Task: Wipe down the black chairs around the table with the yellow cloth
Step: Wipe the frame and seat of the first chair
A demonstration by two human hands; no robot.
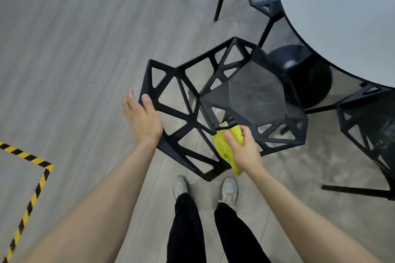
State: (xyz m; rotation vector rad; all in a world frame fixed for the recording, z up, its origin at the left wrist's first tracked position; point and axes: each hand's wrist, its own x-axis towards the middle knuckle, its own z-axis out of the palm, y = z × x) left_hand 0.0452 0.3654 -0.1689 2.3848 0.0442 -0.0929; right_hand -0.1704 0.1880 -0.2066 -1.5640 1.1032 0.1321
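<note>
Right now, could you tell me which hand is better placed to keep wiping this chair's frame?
The right hand: it already grips the yellow cloth against the chair where seat meets backrest. The left hand holds no cloth and rests on the backrest's edge, probably steadying it.

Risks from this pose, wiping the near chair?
1. The yellow cloth hangs bunched from the right hand beside the open lattice of the black chair; it may snag on a strut.
2. The left hand rests on the backrest edge; a hard wipe could shift the chair.
</note>
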